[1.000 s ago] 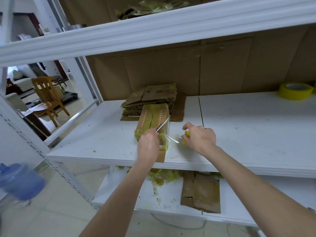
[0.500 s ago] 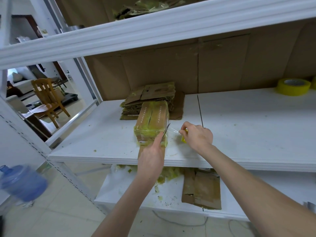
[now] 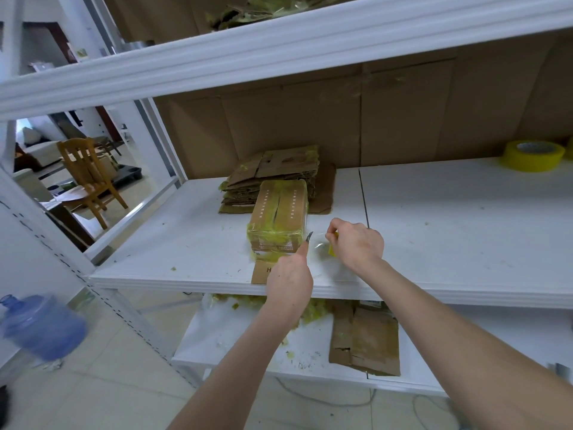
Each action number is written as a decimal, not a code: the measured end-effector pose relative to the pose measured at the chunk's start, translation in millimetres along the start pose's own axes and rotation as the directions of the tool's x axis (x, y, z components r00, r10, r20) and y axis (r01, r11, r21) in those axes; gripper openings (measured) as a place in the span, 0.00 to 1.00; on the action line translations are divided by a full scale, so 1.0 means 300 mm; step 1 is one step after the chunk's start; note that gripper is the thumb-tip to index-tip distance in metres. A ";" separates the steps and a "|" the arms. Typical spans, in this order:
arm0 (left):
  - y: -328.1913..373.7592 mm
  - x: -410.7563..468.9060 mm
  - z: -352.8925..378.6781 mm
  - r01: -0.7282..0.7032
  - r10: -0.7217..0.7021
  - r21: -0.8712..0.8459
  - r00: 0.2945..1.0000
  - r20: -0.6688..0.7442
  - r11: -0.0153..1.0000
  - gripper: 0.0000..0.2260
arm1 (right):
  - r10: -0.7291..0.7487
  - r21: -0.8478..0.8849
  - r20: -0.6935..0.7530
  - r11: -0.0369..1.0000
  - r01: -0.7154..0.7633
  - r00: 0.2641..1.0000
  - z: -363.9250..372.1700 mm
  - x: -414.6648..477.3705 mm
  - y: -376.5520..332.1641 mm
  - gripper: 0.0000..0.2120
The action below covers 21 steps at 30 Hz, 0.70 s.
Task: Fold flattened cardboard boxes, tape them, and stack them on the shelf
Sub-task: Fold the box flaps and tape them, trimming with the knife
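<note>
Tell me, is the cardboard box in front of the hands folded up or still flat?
Folded up. The cardboard box stands as a block on the shelf, its top flaps closed, with yellowish tape around its near end.

One folded, taped box (image 3: pixel 277 219) sits on the shelf (image 3: pixel 434 243); one stack of flattened boxes (image 3: pixel 273 176) lies behind it. One tape roll (image 3: pixel 534 155) is fully visible. Two hands, left (image 3: pixel 290 282) and right (image 3: pixel 356 243). One blade (image 3: pixel 309 236). One chair (image 3: pixel 88 178). One water jug (image 3: pixel 43 327).
</note>
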<state>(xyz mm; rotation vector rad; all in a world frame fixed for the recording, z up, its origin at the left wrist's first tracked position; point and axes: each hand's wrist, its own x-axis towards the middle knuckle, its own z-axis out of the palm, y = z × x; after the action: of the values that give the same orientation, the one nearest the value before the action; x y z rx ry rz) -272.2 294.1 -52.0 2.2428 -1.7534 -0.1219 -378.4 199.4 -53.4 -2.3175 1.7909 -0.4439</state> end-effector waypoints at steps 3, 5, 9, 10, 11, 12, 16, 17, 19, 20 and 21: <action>0.002 0.008 -0.008 0.004 -0.004 0.023 1.000 0.003 1.000 0.23 | -0.016 -0.024 -0.003 1.000 0.016 1.000 0.000 0.002 -0.006 0.10; 0.007 0.019 -0.009 0.020 -0.021 0.037 1.000 0.019 0.999 0.21 | -0.025 -0.052 0.005 0.998 0.026 1.000 -0.003 0.001 -0.015 0.10; 0.014 0.042 -0.018 0.044 -0.048 0.057 0.996 0.070 0.997 0.18 | -0.030 -0.077 0.006 0.997 0.030 1.000 -0.005 0.003 -0.017 0.09; 0.018 0.048 -0.021 0.044 -0.049 0.058 0.995 0.083 0.997 0.18 | -0.032 -0.076 0.003 0.997 0.032 0.999 -0.004 0.004 -0.019 0.09; 0.024 0.056 -0.025 0.043 -0.049 0.058 0.994 0.094 0.997 0.17 | -0.035 -0.068 -0.001 0.997 0.035 0.999 -0.003 0.005 -0.021 0.09; 0.030 0.066 -0.031 0.045 -0.050 0.057 0.994 0.101 0.997 0.16 | -0.036 -0.055 -0.005 0.998 0.036 0.999 -0.003 0.004 -0.025 0.09; -0.001 0.080 -0.018 0.097 -0.110 0.089 0.981 0.161 0.991 0.12 | 0.003 0.014 -0.028 1.000 -0.002 1.000 -0.022 -0.002 -0.010 0.09; -0.020 0.067 -0.002 0.098 -0.111 0.088 0.981 0.160 0.991 0.14 | 0.021 0.033 -0.038 0.999 -0.020 0.999 -0.030 -0.002 0.005 0.10; -0.043 0.045 0.031 0.053 -0.058 0.047 0.992 0.110 0.997 0.18 | 0.072 0.105 -0.046 0.992 -0.067 0.996 -0.047 0.007 0.039 0.10; -0.045 0.035 0.045 0.030 -0.031 0.016 0.998 0.062 0.999 0.19 | 0.094 0.158 -0.044 0.984 -0.086 0.995 -0.051 0.012 0.055 0.10; -0.041 0.029 0.056 0.008 -0.008 -0.010 1.000 0.007 1.000 0.19 | 0.111 0.219 -0.045 0.971 -0.099 0.993 -0.049 0.020 0.067 0.10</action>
<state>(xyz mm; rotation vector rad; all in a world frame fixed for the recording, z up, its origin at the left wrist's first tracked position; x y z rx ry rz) -262.6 285.3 -70.4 2.2455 -1.7440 -0.1401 -400.5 188.9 -45.1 -2.0728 1.7806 -0.6588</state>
